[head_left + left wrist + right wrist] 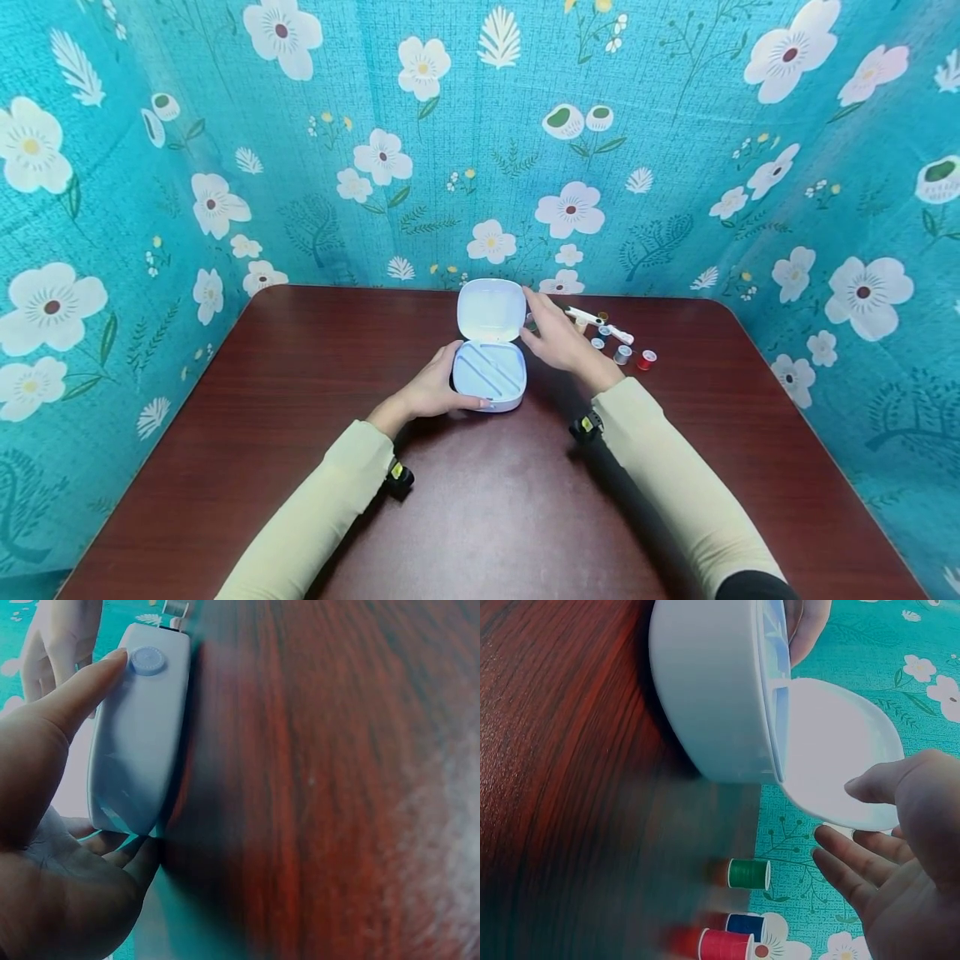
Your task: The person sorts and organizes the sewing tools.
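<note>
A pale blue-white hinged sewing box (487,403) stands on the table, its lid (491,310) raised and leaning back. A slotted tray (480,367) fills the top of its base. My left hand (433,388) grips the base from the left. Its thumb lies along the front beside the round button (148,661), the other fingers around the side. At the lid's right edge is my right hand (558,337), fingers extended. In the right wrist view its thumb (877,784) overlaps the lid's inner face, with the fingertips just by the rim.
Right of the box lie several thread spools, among them a red one (647,360), a grey one (622,355) and a green one (748,874). White slender tools (585,316) lie behind them. A floral curtain (420,167) hangs along the back of the brown table (315,350).
</note>
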The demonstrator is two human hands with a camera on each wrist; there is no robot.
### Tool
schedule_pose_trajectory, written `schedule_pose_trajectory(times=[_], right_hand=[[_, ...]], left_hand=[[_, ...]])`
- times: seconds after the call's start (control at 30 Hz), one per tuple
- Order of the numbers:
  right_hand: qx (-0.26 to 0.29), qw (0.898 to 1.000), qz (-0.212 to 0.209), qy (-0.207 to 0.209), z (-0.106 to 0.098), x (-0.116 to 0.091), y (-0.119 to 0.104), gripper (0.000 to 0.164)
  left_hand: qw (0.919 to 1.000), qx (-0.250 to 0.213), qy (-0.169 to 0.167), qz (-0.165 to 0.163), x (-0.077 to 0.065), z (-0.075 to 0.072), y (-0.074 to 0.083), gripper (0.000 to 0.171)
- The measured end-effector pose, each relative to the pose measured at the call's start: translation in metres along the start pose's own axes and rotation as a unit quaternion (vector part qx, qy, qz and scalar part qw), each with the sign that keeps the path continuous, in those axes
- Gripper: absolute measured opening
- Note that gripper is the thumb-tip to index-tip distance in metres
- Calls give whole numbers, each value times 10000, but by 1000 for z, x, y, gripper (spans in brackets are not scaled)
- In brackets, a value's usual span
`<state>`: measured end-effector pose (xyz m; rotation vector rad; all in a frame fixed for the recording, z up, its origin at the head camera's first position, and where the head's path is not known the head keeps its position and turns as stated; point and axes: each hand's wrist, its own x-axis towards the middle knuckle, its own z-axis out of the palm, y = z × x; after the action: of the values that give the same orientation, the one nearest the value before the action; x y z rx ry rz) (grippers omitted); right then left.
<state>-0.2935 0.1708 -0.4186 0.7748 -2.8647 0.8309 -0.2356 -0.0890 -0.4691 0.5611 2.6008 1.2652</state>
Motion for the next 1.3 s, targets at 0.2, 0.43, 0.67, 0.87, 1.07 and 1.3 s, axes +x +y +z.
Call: schedule_pose_trajectory(times=[0.2, 0.43, 0.67, 0.87, 1.07, 1.3], right_hand=[[-117, 9997, 52, 219, -4, -3, -3, 65], [-324, 9980, -64, 530, -5, -9, -9, 50], [-455, 9983, -174, 305, -4, -12, -18, 48], [-419, 9987, -293, 2, -1, -13, -24, 53], [-277, 9981, -517, -164, 4, -15, -31, 56], [-47, 9967, -732, -336, 14, -19, -40, 57]], left_hand=[[10000, 76, 34, 17, 1, 1, 0, 112], [9999, 63, 96, 98, 0, 1, 0, 111], [9999, -24, 91, 110, -2, 2, 1, 112], [9999, -63, 35, 81, -3, 2, 1, 114], [10000, -14, 36, 12, -4, 2, 2, 116], [10000, -32, 23, -33, -4, 3, 4, 115]])
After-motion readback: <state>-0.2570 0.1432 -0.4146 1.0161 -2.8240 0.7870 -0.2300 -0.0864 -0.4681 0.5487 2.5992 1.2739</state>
